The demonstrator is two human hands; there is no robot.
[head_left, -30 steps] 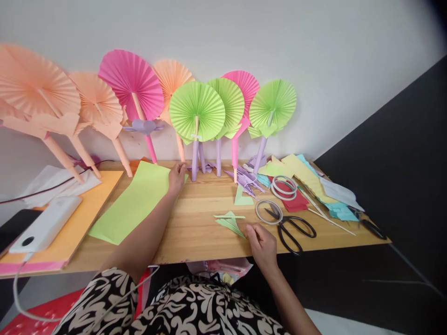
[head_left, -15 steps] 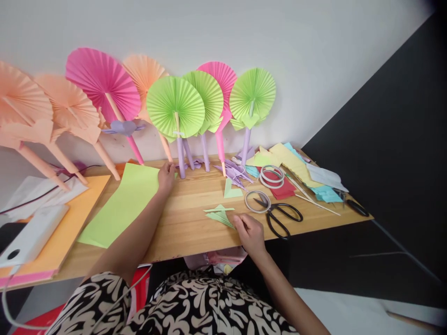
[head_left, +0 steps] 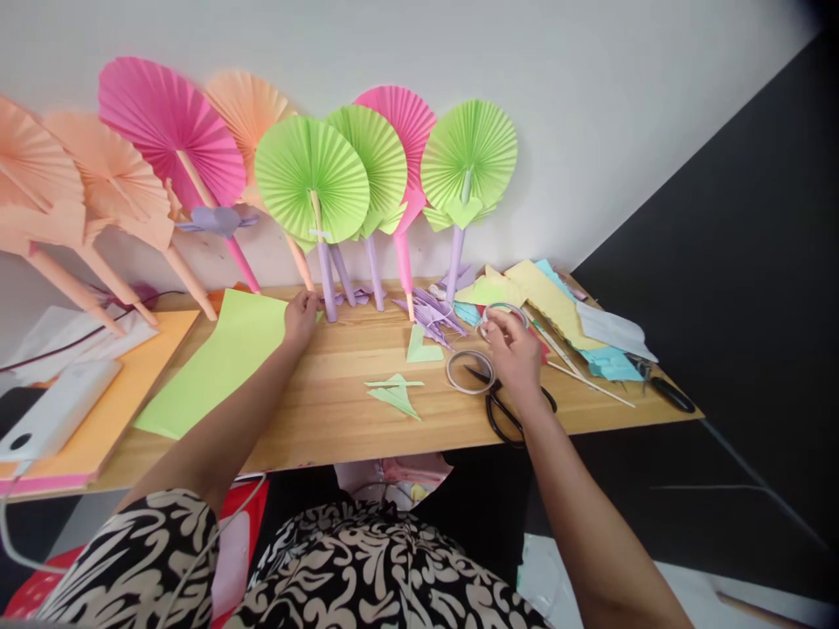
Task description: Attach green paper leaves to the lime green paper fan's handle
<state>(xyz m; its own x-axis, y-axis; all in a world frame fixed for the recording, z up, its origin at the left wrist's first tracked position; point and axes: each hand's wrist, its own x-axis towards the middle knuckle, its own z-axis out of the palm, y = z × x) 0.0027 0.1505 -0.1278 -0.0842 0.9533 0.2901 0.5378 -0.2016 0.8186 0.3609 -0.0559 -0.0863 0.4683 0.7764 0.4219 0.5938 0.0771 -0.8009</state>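
My left hand [head_left: 301,316] is closed at the right end of a light green sheet of paper [head_left: 216,367], with a bit of green showing past the fingers. My right hand [head_left: 516,349] has its fingers closed at the rim of a tape roll [head_left: 509,308], mostly hidden behind the hand. Just left of it another tape roll [head_left: 468,372] lies flat around the blade tips of black-handled scissors [head_left: 502,419], partly covered by my wrist. Green paper scraps [head_left: 397,397] and a folded green piece [head_left: 423,345] lie between my hands.
Pleated paper fans, including a green one [head_left: 311,179] and a pink one [head_left: 171,131], lean on the wall. Purple scraps [head_left: 433,314], thin sticks [head_left: 590,377] and yellow paper [head_left: 547,297] lie at right. A white device [head_left: 58,411] rests on orange sheets [head_left: 148,371] at left.
My right hand has moved up and right from the green scraps to the tape rolls. My left hand stays at the green sheet. The whole view has shifted slightly.
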